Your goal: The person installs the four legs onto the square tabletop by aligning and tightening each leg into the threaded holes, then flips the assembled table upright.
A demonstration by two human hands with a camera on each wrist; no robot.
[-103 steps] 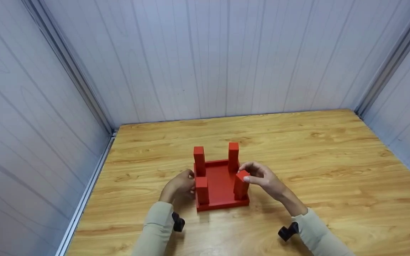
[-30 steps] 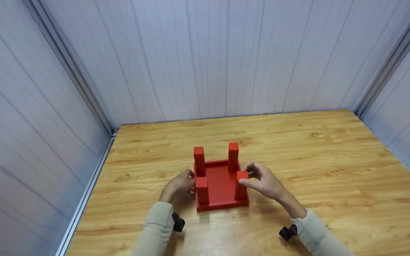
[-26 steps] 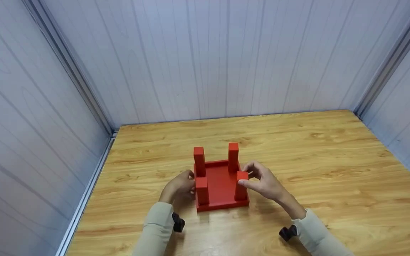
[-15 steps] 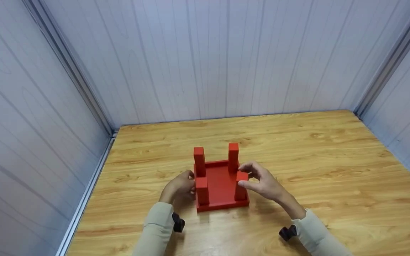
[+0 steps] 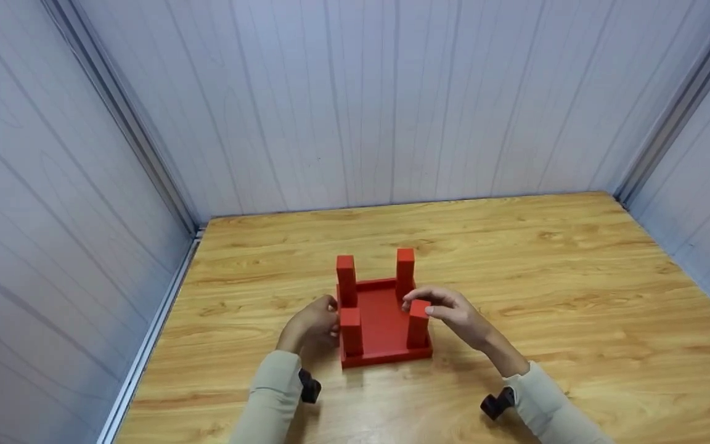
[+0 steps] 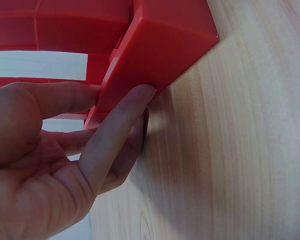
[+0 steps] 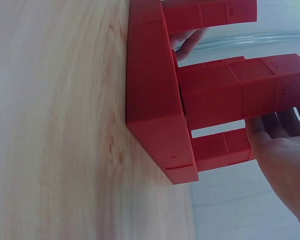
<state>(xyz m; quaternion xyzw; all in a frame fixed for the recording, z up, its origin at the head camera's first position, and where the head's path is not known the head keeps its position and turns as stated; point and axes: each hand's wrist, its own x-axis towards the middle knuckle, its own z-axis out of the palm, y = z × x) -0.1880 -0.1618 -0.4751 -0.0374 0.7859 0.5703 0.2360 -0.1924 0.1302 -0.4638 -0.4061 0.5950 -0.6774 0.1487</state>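
Note:
A square red tray (image 5: 383,327) with a low rim lies on the wooden table, and upright red posts stand at its corners. My left hand (image 5: 317,317) grips the tray's left side; in the left wrist view one fingertip lies on the outer wall (image 6: 155,55) and another digit reaches to the rim. My right hand (image 5: 458,314) holds the near right post (image 5: 418,327) by its upper end. Its thumb lies at the post's right side, and its fingers curve behind, partly hidden.
The other posts are the near left post (image 5: 350,333), the far left post (image 5: 346,280) and the far right post (image 5: 405,271). Pale panelled walls (image 5: 367,105) enclose the wooden table (image 5: 546,259) at the back and sides. Black wrist cameras sit at both cuffs.
The near right post leaned to the right at first and now stands straighter. Lately my right fingers have spread and shifted around its top. My left hand and the tray have stayed put.

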